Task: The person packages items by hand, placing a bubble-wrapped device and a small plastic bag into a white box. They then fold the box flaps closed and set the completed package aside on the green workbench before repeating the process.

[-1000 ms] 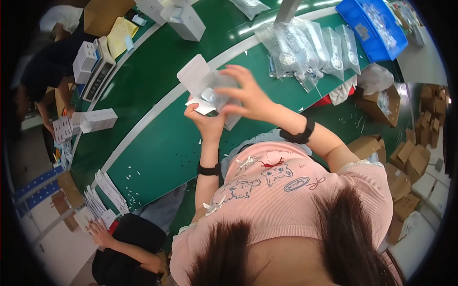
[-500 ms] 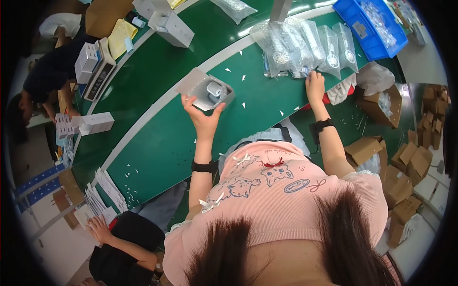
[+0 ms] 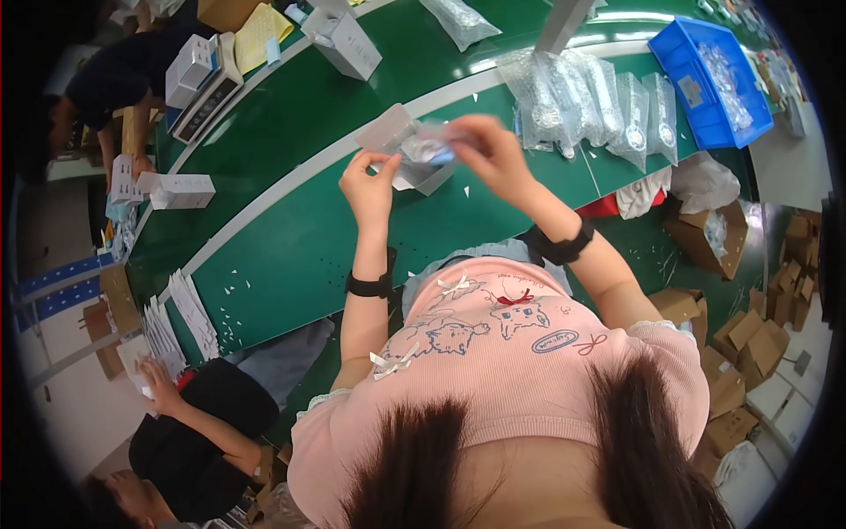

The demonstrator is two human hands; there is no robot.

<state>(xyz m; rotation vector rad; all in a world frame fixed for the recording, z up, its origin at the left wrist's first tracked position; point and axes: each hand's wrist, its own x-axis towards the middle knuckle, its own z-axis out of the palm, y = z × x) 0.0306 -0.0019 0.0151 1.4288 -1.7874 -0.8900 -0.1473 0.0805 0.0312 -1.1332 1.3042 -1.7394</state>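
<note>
A small white box [image 3: 432, 182] stands on the green table with its lid [image 3: 385, 130] flipped up. My left hand [image 3: 367, 187] grips the near left side of the box, thumb and fingers closed on its edge. Over the opening, my right hand [image 3: 490, 159] pinches a small clear plastic packet [image 3: 425, 146] with something blue in or beside it. Motion smears the right fingers and the packet, so its contents cannot be made out. The packet and hand cover most of the inside of the box.
Several bubble-wrapped items [image 3: 573, 101] lie at the right, near a blue bin [image 3: 694, 89] of clear packets. A metal post [image 3: 564, 25] rises behind them. Flat white cartons [image 3: 191, 313] are stacked at the left, where a co-worker's hand [image 3: 159, 386] rests. Another open box [image 3: 345, 44] stands farther back.
My right hand has moved left from the bubble-wrapped items to the open box, bringing the small clear packet. My left hand still holds the box. The whole view has shifted slightly.
</note>
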